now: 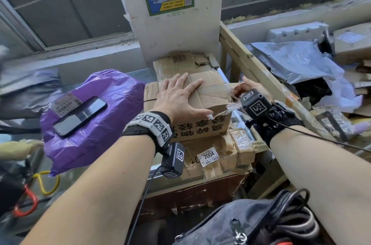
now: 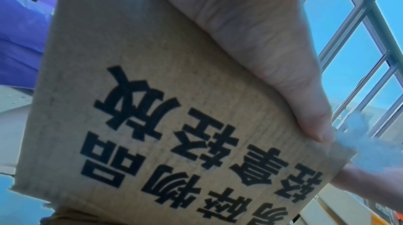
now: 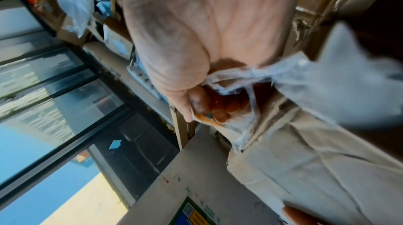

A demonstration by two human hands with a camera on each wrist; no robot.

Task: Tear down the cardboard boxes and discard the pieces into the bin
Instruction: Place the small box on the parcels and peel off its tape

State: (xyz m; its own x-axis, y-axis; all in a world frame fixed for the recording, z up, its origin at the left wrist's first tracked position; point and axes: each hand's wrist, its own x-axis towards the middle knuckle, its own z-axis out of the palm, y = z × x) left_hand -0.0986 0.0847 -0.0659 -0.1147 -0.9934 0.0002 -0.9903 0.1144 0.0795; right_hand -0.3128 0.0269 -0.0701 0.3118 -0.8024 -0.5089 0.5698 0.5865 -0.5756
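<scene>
A brown cardboard box [image 1: 208, 102] with black printed characters on its near side [image 2: 174, 125] sits on top of a taped box [image 1: 220, 152] bearing a "7004" label. My left hand [image 1: 178, 96] lies flat on the top box with fingers spread, and its thumb [image 2: 294, 90] runs along the near top edge. At the box's right corner my right hand [image 1: 247, 88] pinches a strip of clear packing tape [image 1: 230, 102] that is partly peeled off the box [image 3: 305, 151]. The tape [image 3: 250, 80] stretches from the curled fingers to the box.
A purple plastic parcel [image 1: 96, 116] with a black phone [image 1: 80, 115] on it lies to the left. Another cardboard box [image 1: 180, 64] stands behind, against a white pillar [image 1: 176, 30]. A wooden frame [image 1: 253, 68] to the right holds grey mailers and cardboard scraps [image 1: 297, 64].
</scene>
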